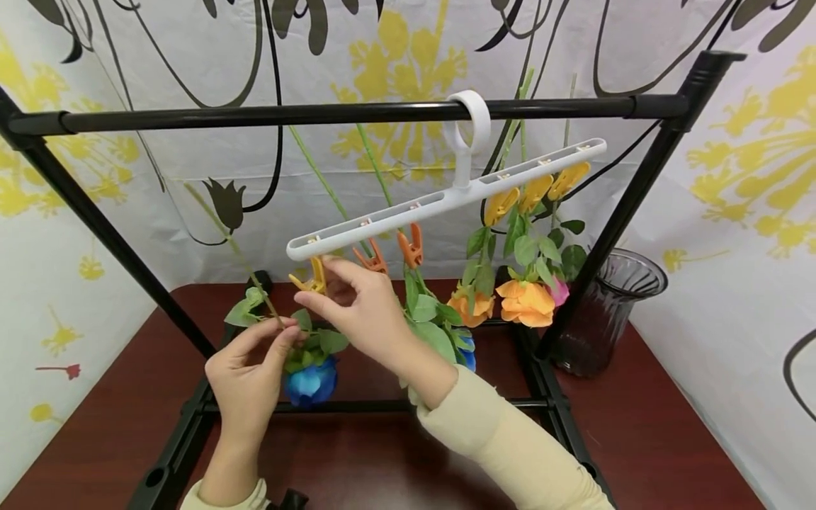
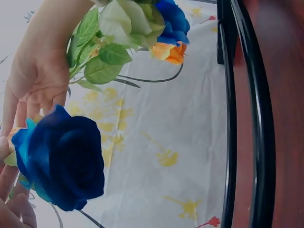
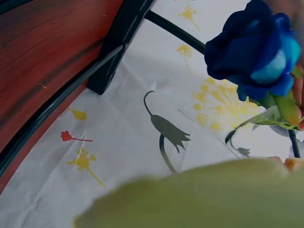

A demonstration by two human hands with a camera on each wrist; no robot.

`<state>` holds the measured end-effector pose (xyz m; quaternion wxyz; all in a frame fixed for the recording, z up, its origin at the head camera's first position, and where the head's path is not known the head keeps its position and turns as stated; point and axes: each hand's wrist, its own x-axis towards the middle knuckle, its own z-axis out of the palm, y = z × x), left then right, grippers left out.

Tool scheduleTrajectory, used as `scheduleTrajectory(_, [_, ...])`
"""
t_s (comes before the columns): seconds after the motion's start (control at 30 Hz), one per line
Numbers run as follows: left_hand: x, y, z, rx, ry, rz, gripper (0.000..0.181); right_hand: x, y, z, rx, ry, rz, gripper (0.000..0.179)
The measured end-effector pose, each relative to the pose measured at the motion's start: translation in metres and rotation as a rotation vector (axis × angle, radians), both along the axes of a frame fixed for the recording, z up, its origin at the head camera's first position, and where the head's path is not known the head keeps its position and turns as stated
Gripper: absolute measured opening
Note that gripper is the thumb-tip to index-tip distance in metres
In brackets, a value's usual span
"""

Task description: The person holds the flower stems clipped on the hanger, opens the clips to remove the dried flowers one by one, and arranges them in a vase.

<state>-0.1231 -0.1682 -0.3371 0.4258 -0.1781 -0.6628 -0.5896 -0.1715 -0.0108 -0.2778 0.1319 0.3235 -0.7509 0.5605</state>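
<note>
Fingers of my left hand (image 1: 245,375) pinch the stem (image 1: 232,244) of a blue rose (image 1: 311,382), whose bloom hangs head down at the near left, the stem leaning up and left. My right hand (image 1: 366,312) pinches a yellow clip (image 1: 312,280) just under the left end of a white hanger (image 1: 462,190), with the rose's stem apart from it. The hanger sits at a slant on a black rail (image 1: 287,115). Two orange clips (image 1: 411,248) are along its middle; to the right, orange roses (image 1: 525,303) dangle beneath more yellow clips (image 1: 501,205). A glass vase (image 1: 593,326) stands at the far right.
</note>
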Motion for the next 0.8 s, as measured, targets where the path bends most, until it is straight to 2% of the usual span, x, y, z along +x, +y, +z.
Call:
scheduleTrajectory(0.13, [0.007,0.0,0.008,-0.091,0.008,0.028,0.016,0.01,0.01,0.0,0.023,-0.034,0.036,0.05])
scheduleTrajectory(0.2, [0.01,0.001,0.013,-0.156,0.021,0.03,0.016,0.017,0.017,0.001,0.016,-0.023,0.051,0.049])
scheduleTrajectory(0.4, [0.022,0.007,0.034,-0.351,0.052,-0.02,0.021,0.047,0.045,0.005,-0.027,0.143,0.015,0.046])
scheduleTrajectory(0.6, [0.034,0.017,0.048,-0.494,0.091,0.011,0.011,0.073,0.077,0.01,-0.07,0.199,-0.039,0.045])
scheduleTrajectory(0.73, [0.044,0.023,0.051,-0.531,0.137,0.032,0.028,0.081,0.098,0.008,-0.178,0.32,-0.009,0.037])
scheduleTrajectory(0.8, [0.048,0.023,0.05,-0.488,0.148,0.049,0.023,0.083,0.106,0.005,-0.246,0.389,0.026,0.034])
